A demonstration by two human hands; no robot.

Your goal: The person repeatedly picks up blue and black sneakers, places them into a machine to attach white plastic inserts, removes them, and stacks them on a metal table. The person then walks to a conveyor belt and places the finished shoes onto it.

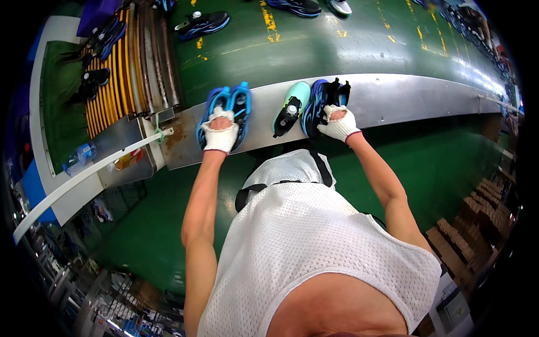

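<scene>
My left hand [221, 133], in a white glove with cut-off fingertips, is closed on a pair of blue sneakers [242, 105] with bright blue heel loops. The pair stands near the left end of a metal ledge, and its inner sides are partly under the hand. To the right, my right hand [340, 124], gloved the same way, grips a pair of dark blue and black sneakers [315, 106]. Its fingertips are hidden among the shoes. Between the two pairs lies a single mint-green and black sneaker [293, 108] with a round white dial, touched by neither hand.
The metal ledge [404, 100] borders a green conveyor surface [314, 53], where more sneakers [205, 24] lie. At left are yellow and brown rollers [135, 67], a white rail [95, 171] and a plastic bottle [80, 158]. Cardboard stacks [469, 219] stand at lower right.
</scene>
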